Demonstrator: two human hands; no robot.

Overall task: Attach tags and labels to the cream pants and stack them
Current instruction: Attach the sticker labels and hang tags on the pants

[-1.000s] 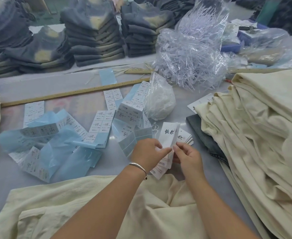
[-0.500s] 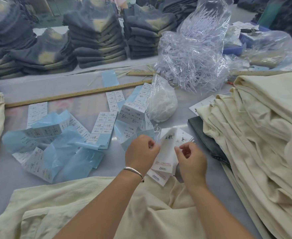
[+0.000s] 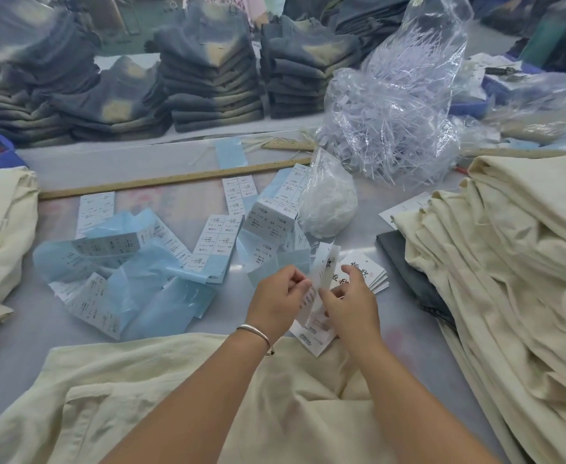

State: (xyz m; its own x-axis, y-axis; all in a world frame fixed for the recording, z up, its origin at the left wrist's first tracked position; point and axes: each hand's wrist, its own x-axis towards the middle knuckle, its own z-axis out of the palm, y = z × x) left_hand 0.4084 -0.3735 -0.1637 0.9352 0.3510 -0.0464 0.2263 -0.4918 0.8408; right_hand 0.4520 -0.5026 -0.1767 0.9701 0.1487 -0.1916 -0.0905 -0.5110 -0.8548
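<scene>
Since a second ago, the hang tags (image 3: 321, 289) are being turned edge-on and lifted between both hands, seemingly being sorted for attachment. They are being pinched by the left hand (image 3: 280, 298) and right hand (image 3: 348, 304), fingers curled, just above the cream pants (image 3: 208, 396) spread nearest the viewer.

I see cream pants (image 3: 208, 390), white tags (image 3: 321, 279) with black characters, pale blue label sheets (image 3: 148, 289) printed black, grey-blue folded garments (image 3: 208, 78) with yellowish patches, and a grey worktop (image 3: 74, 169).
</scene>
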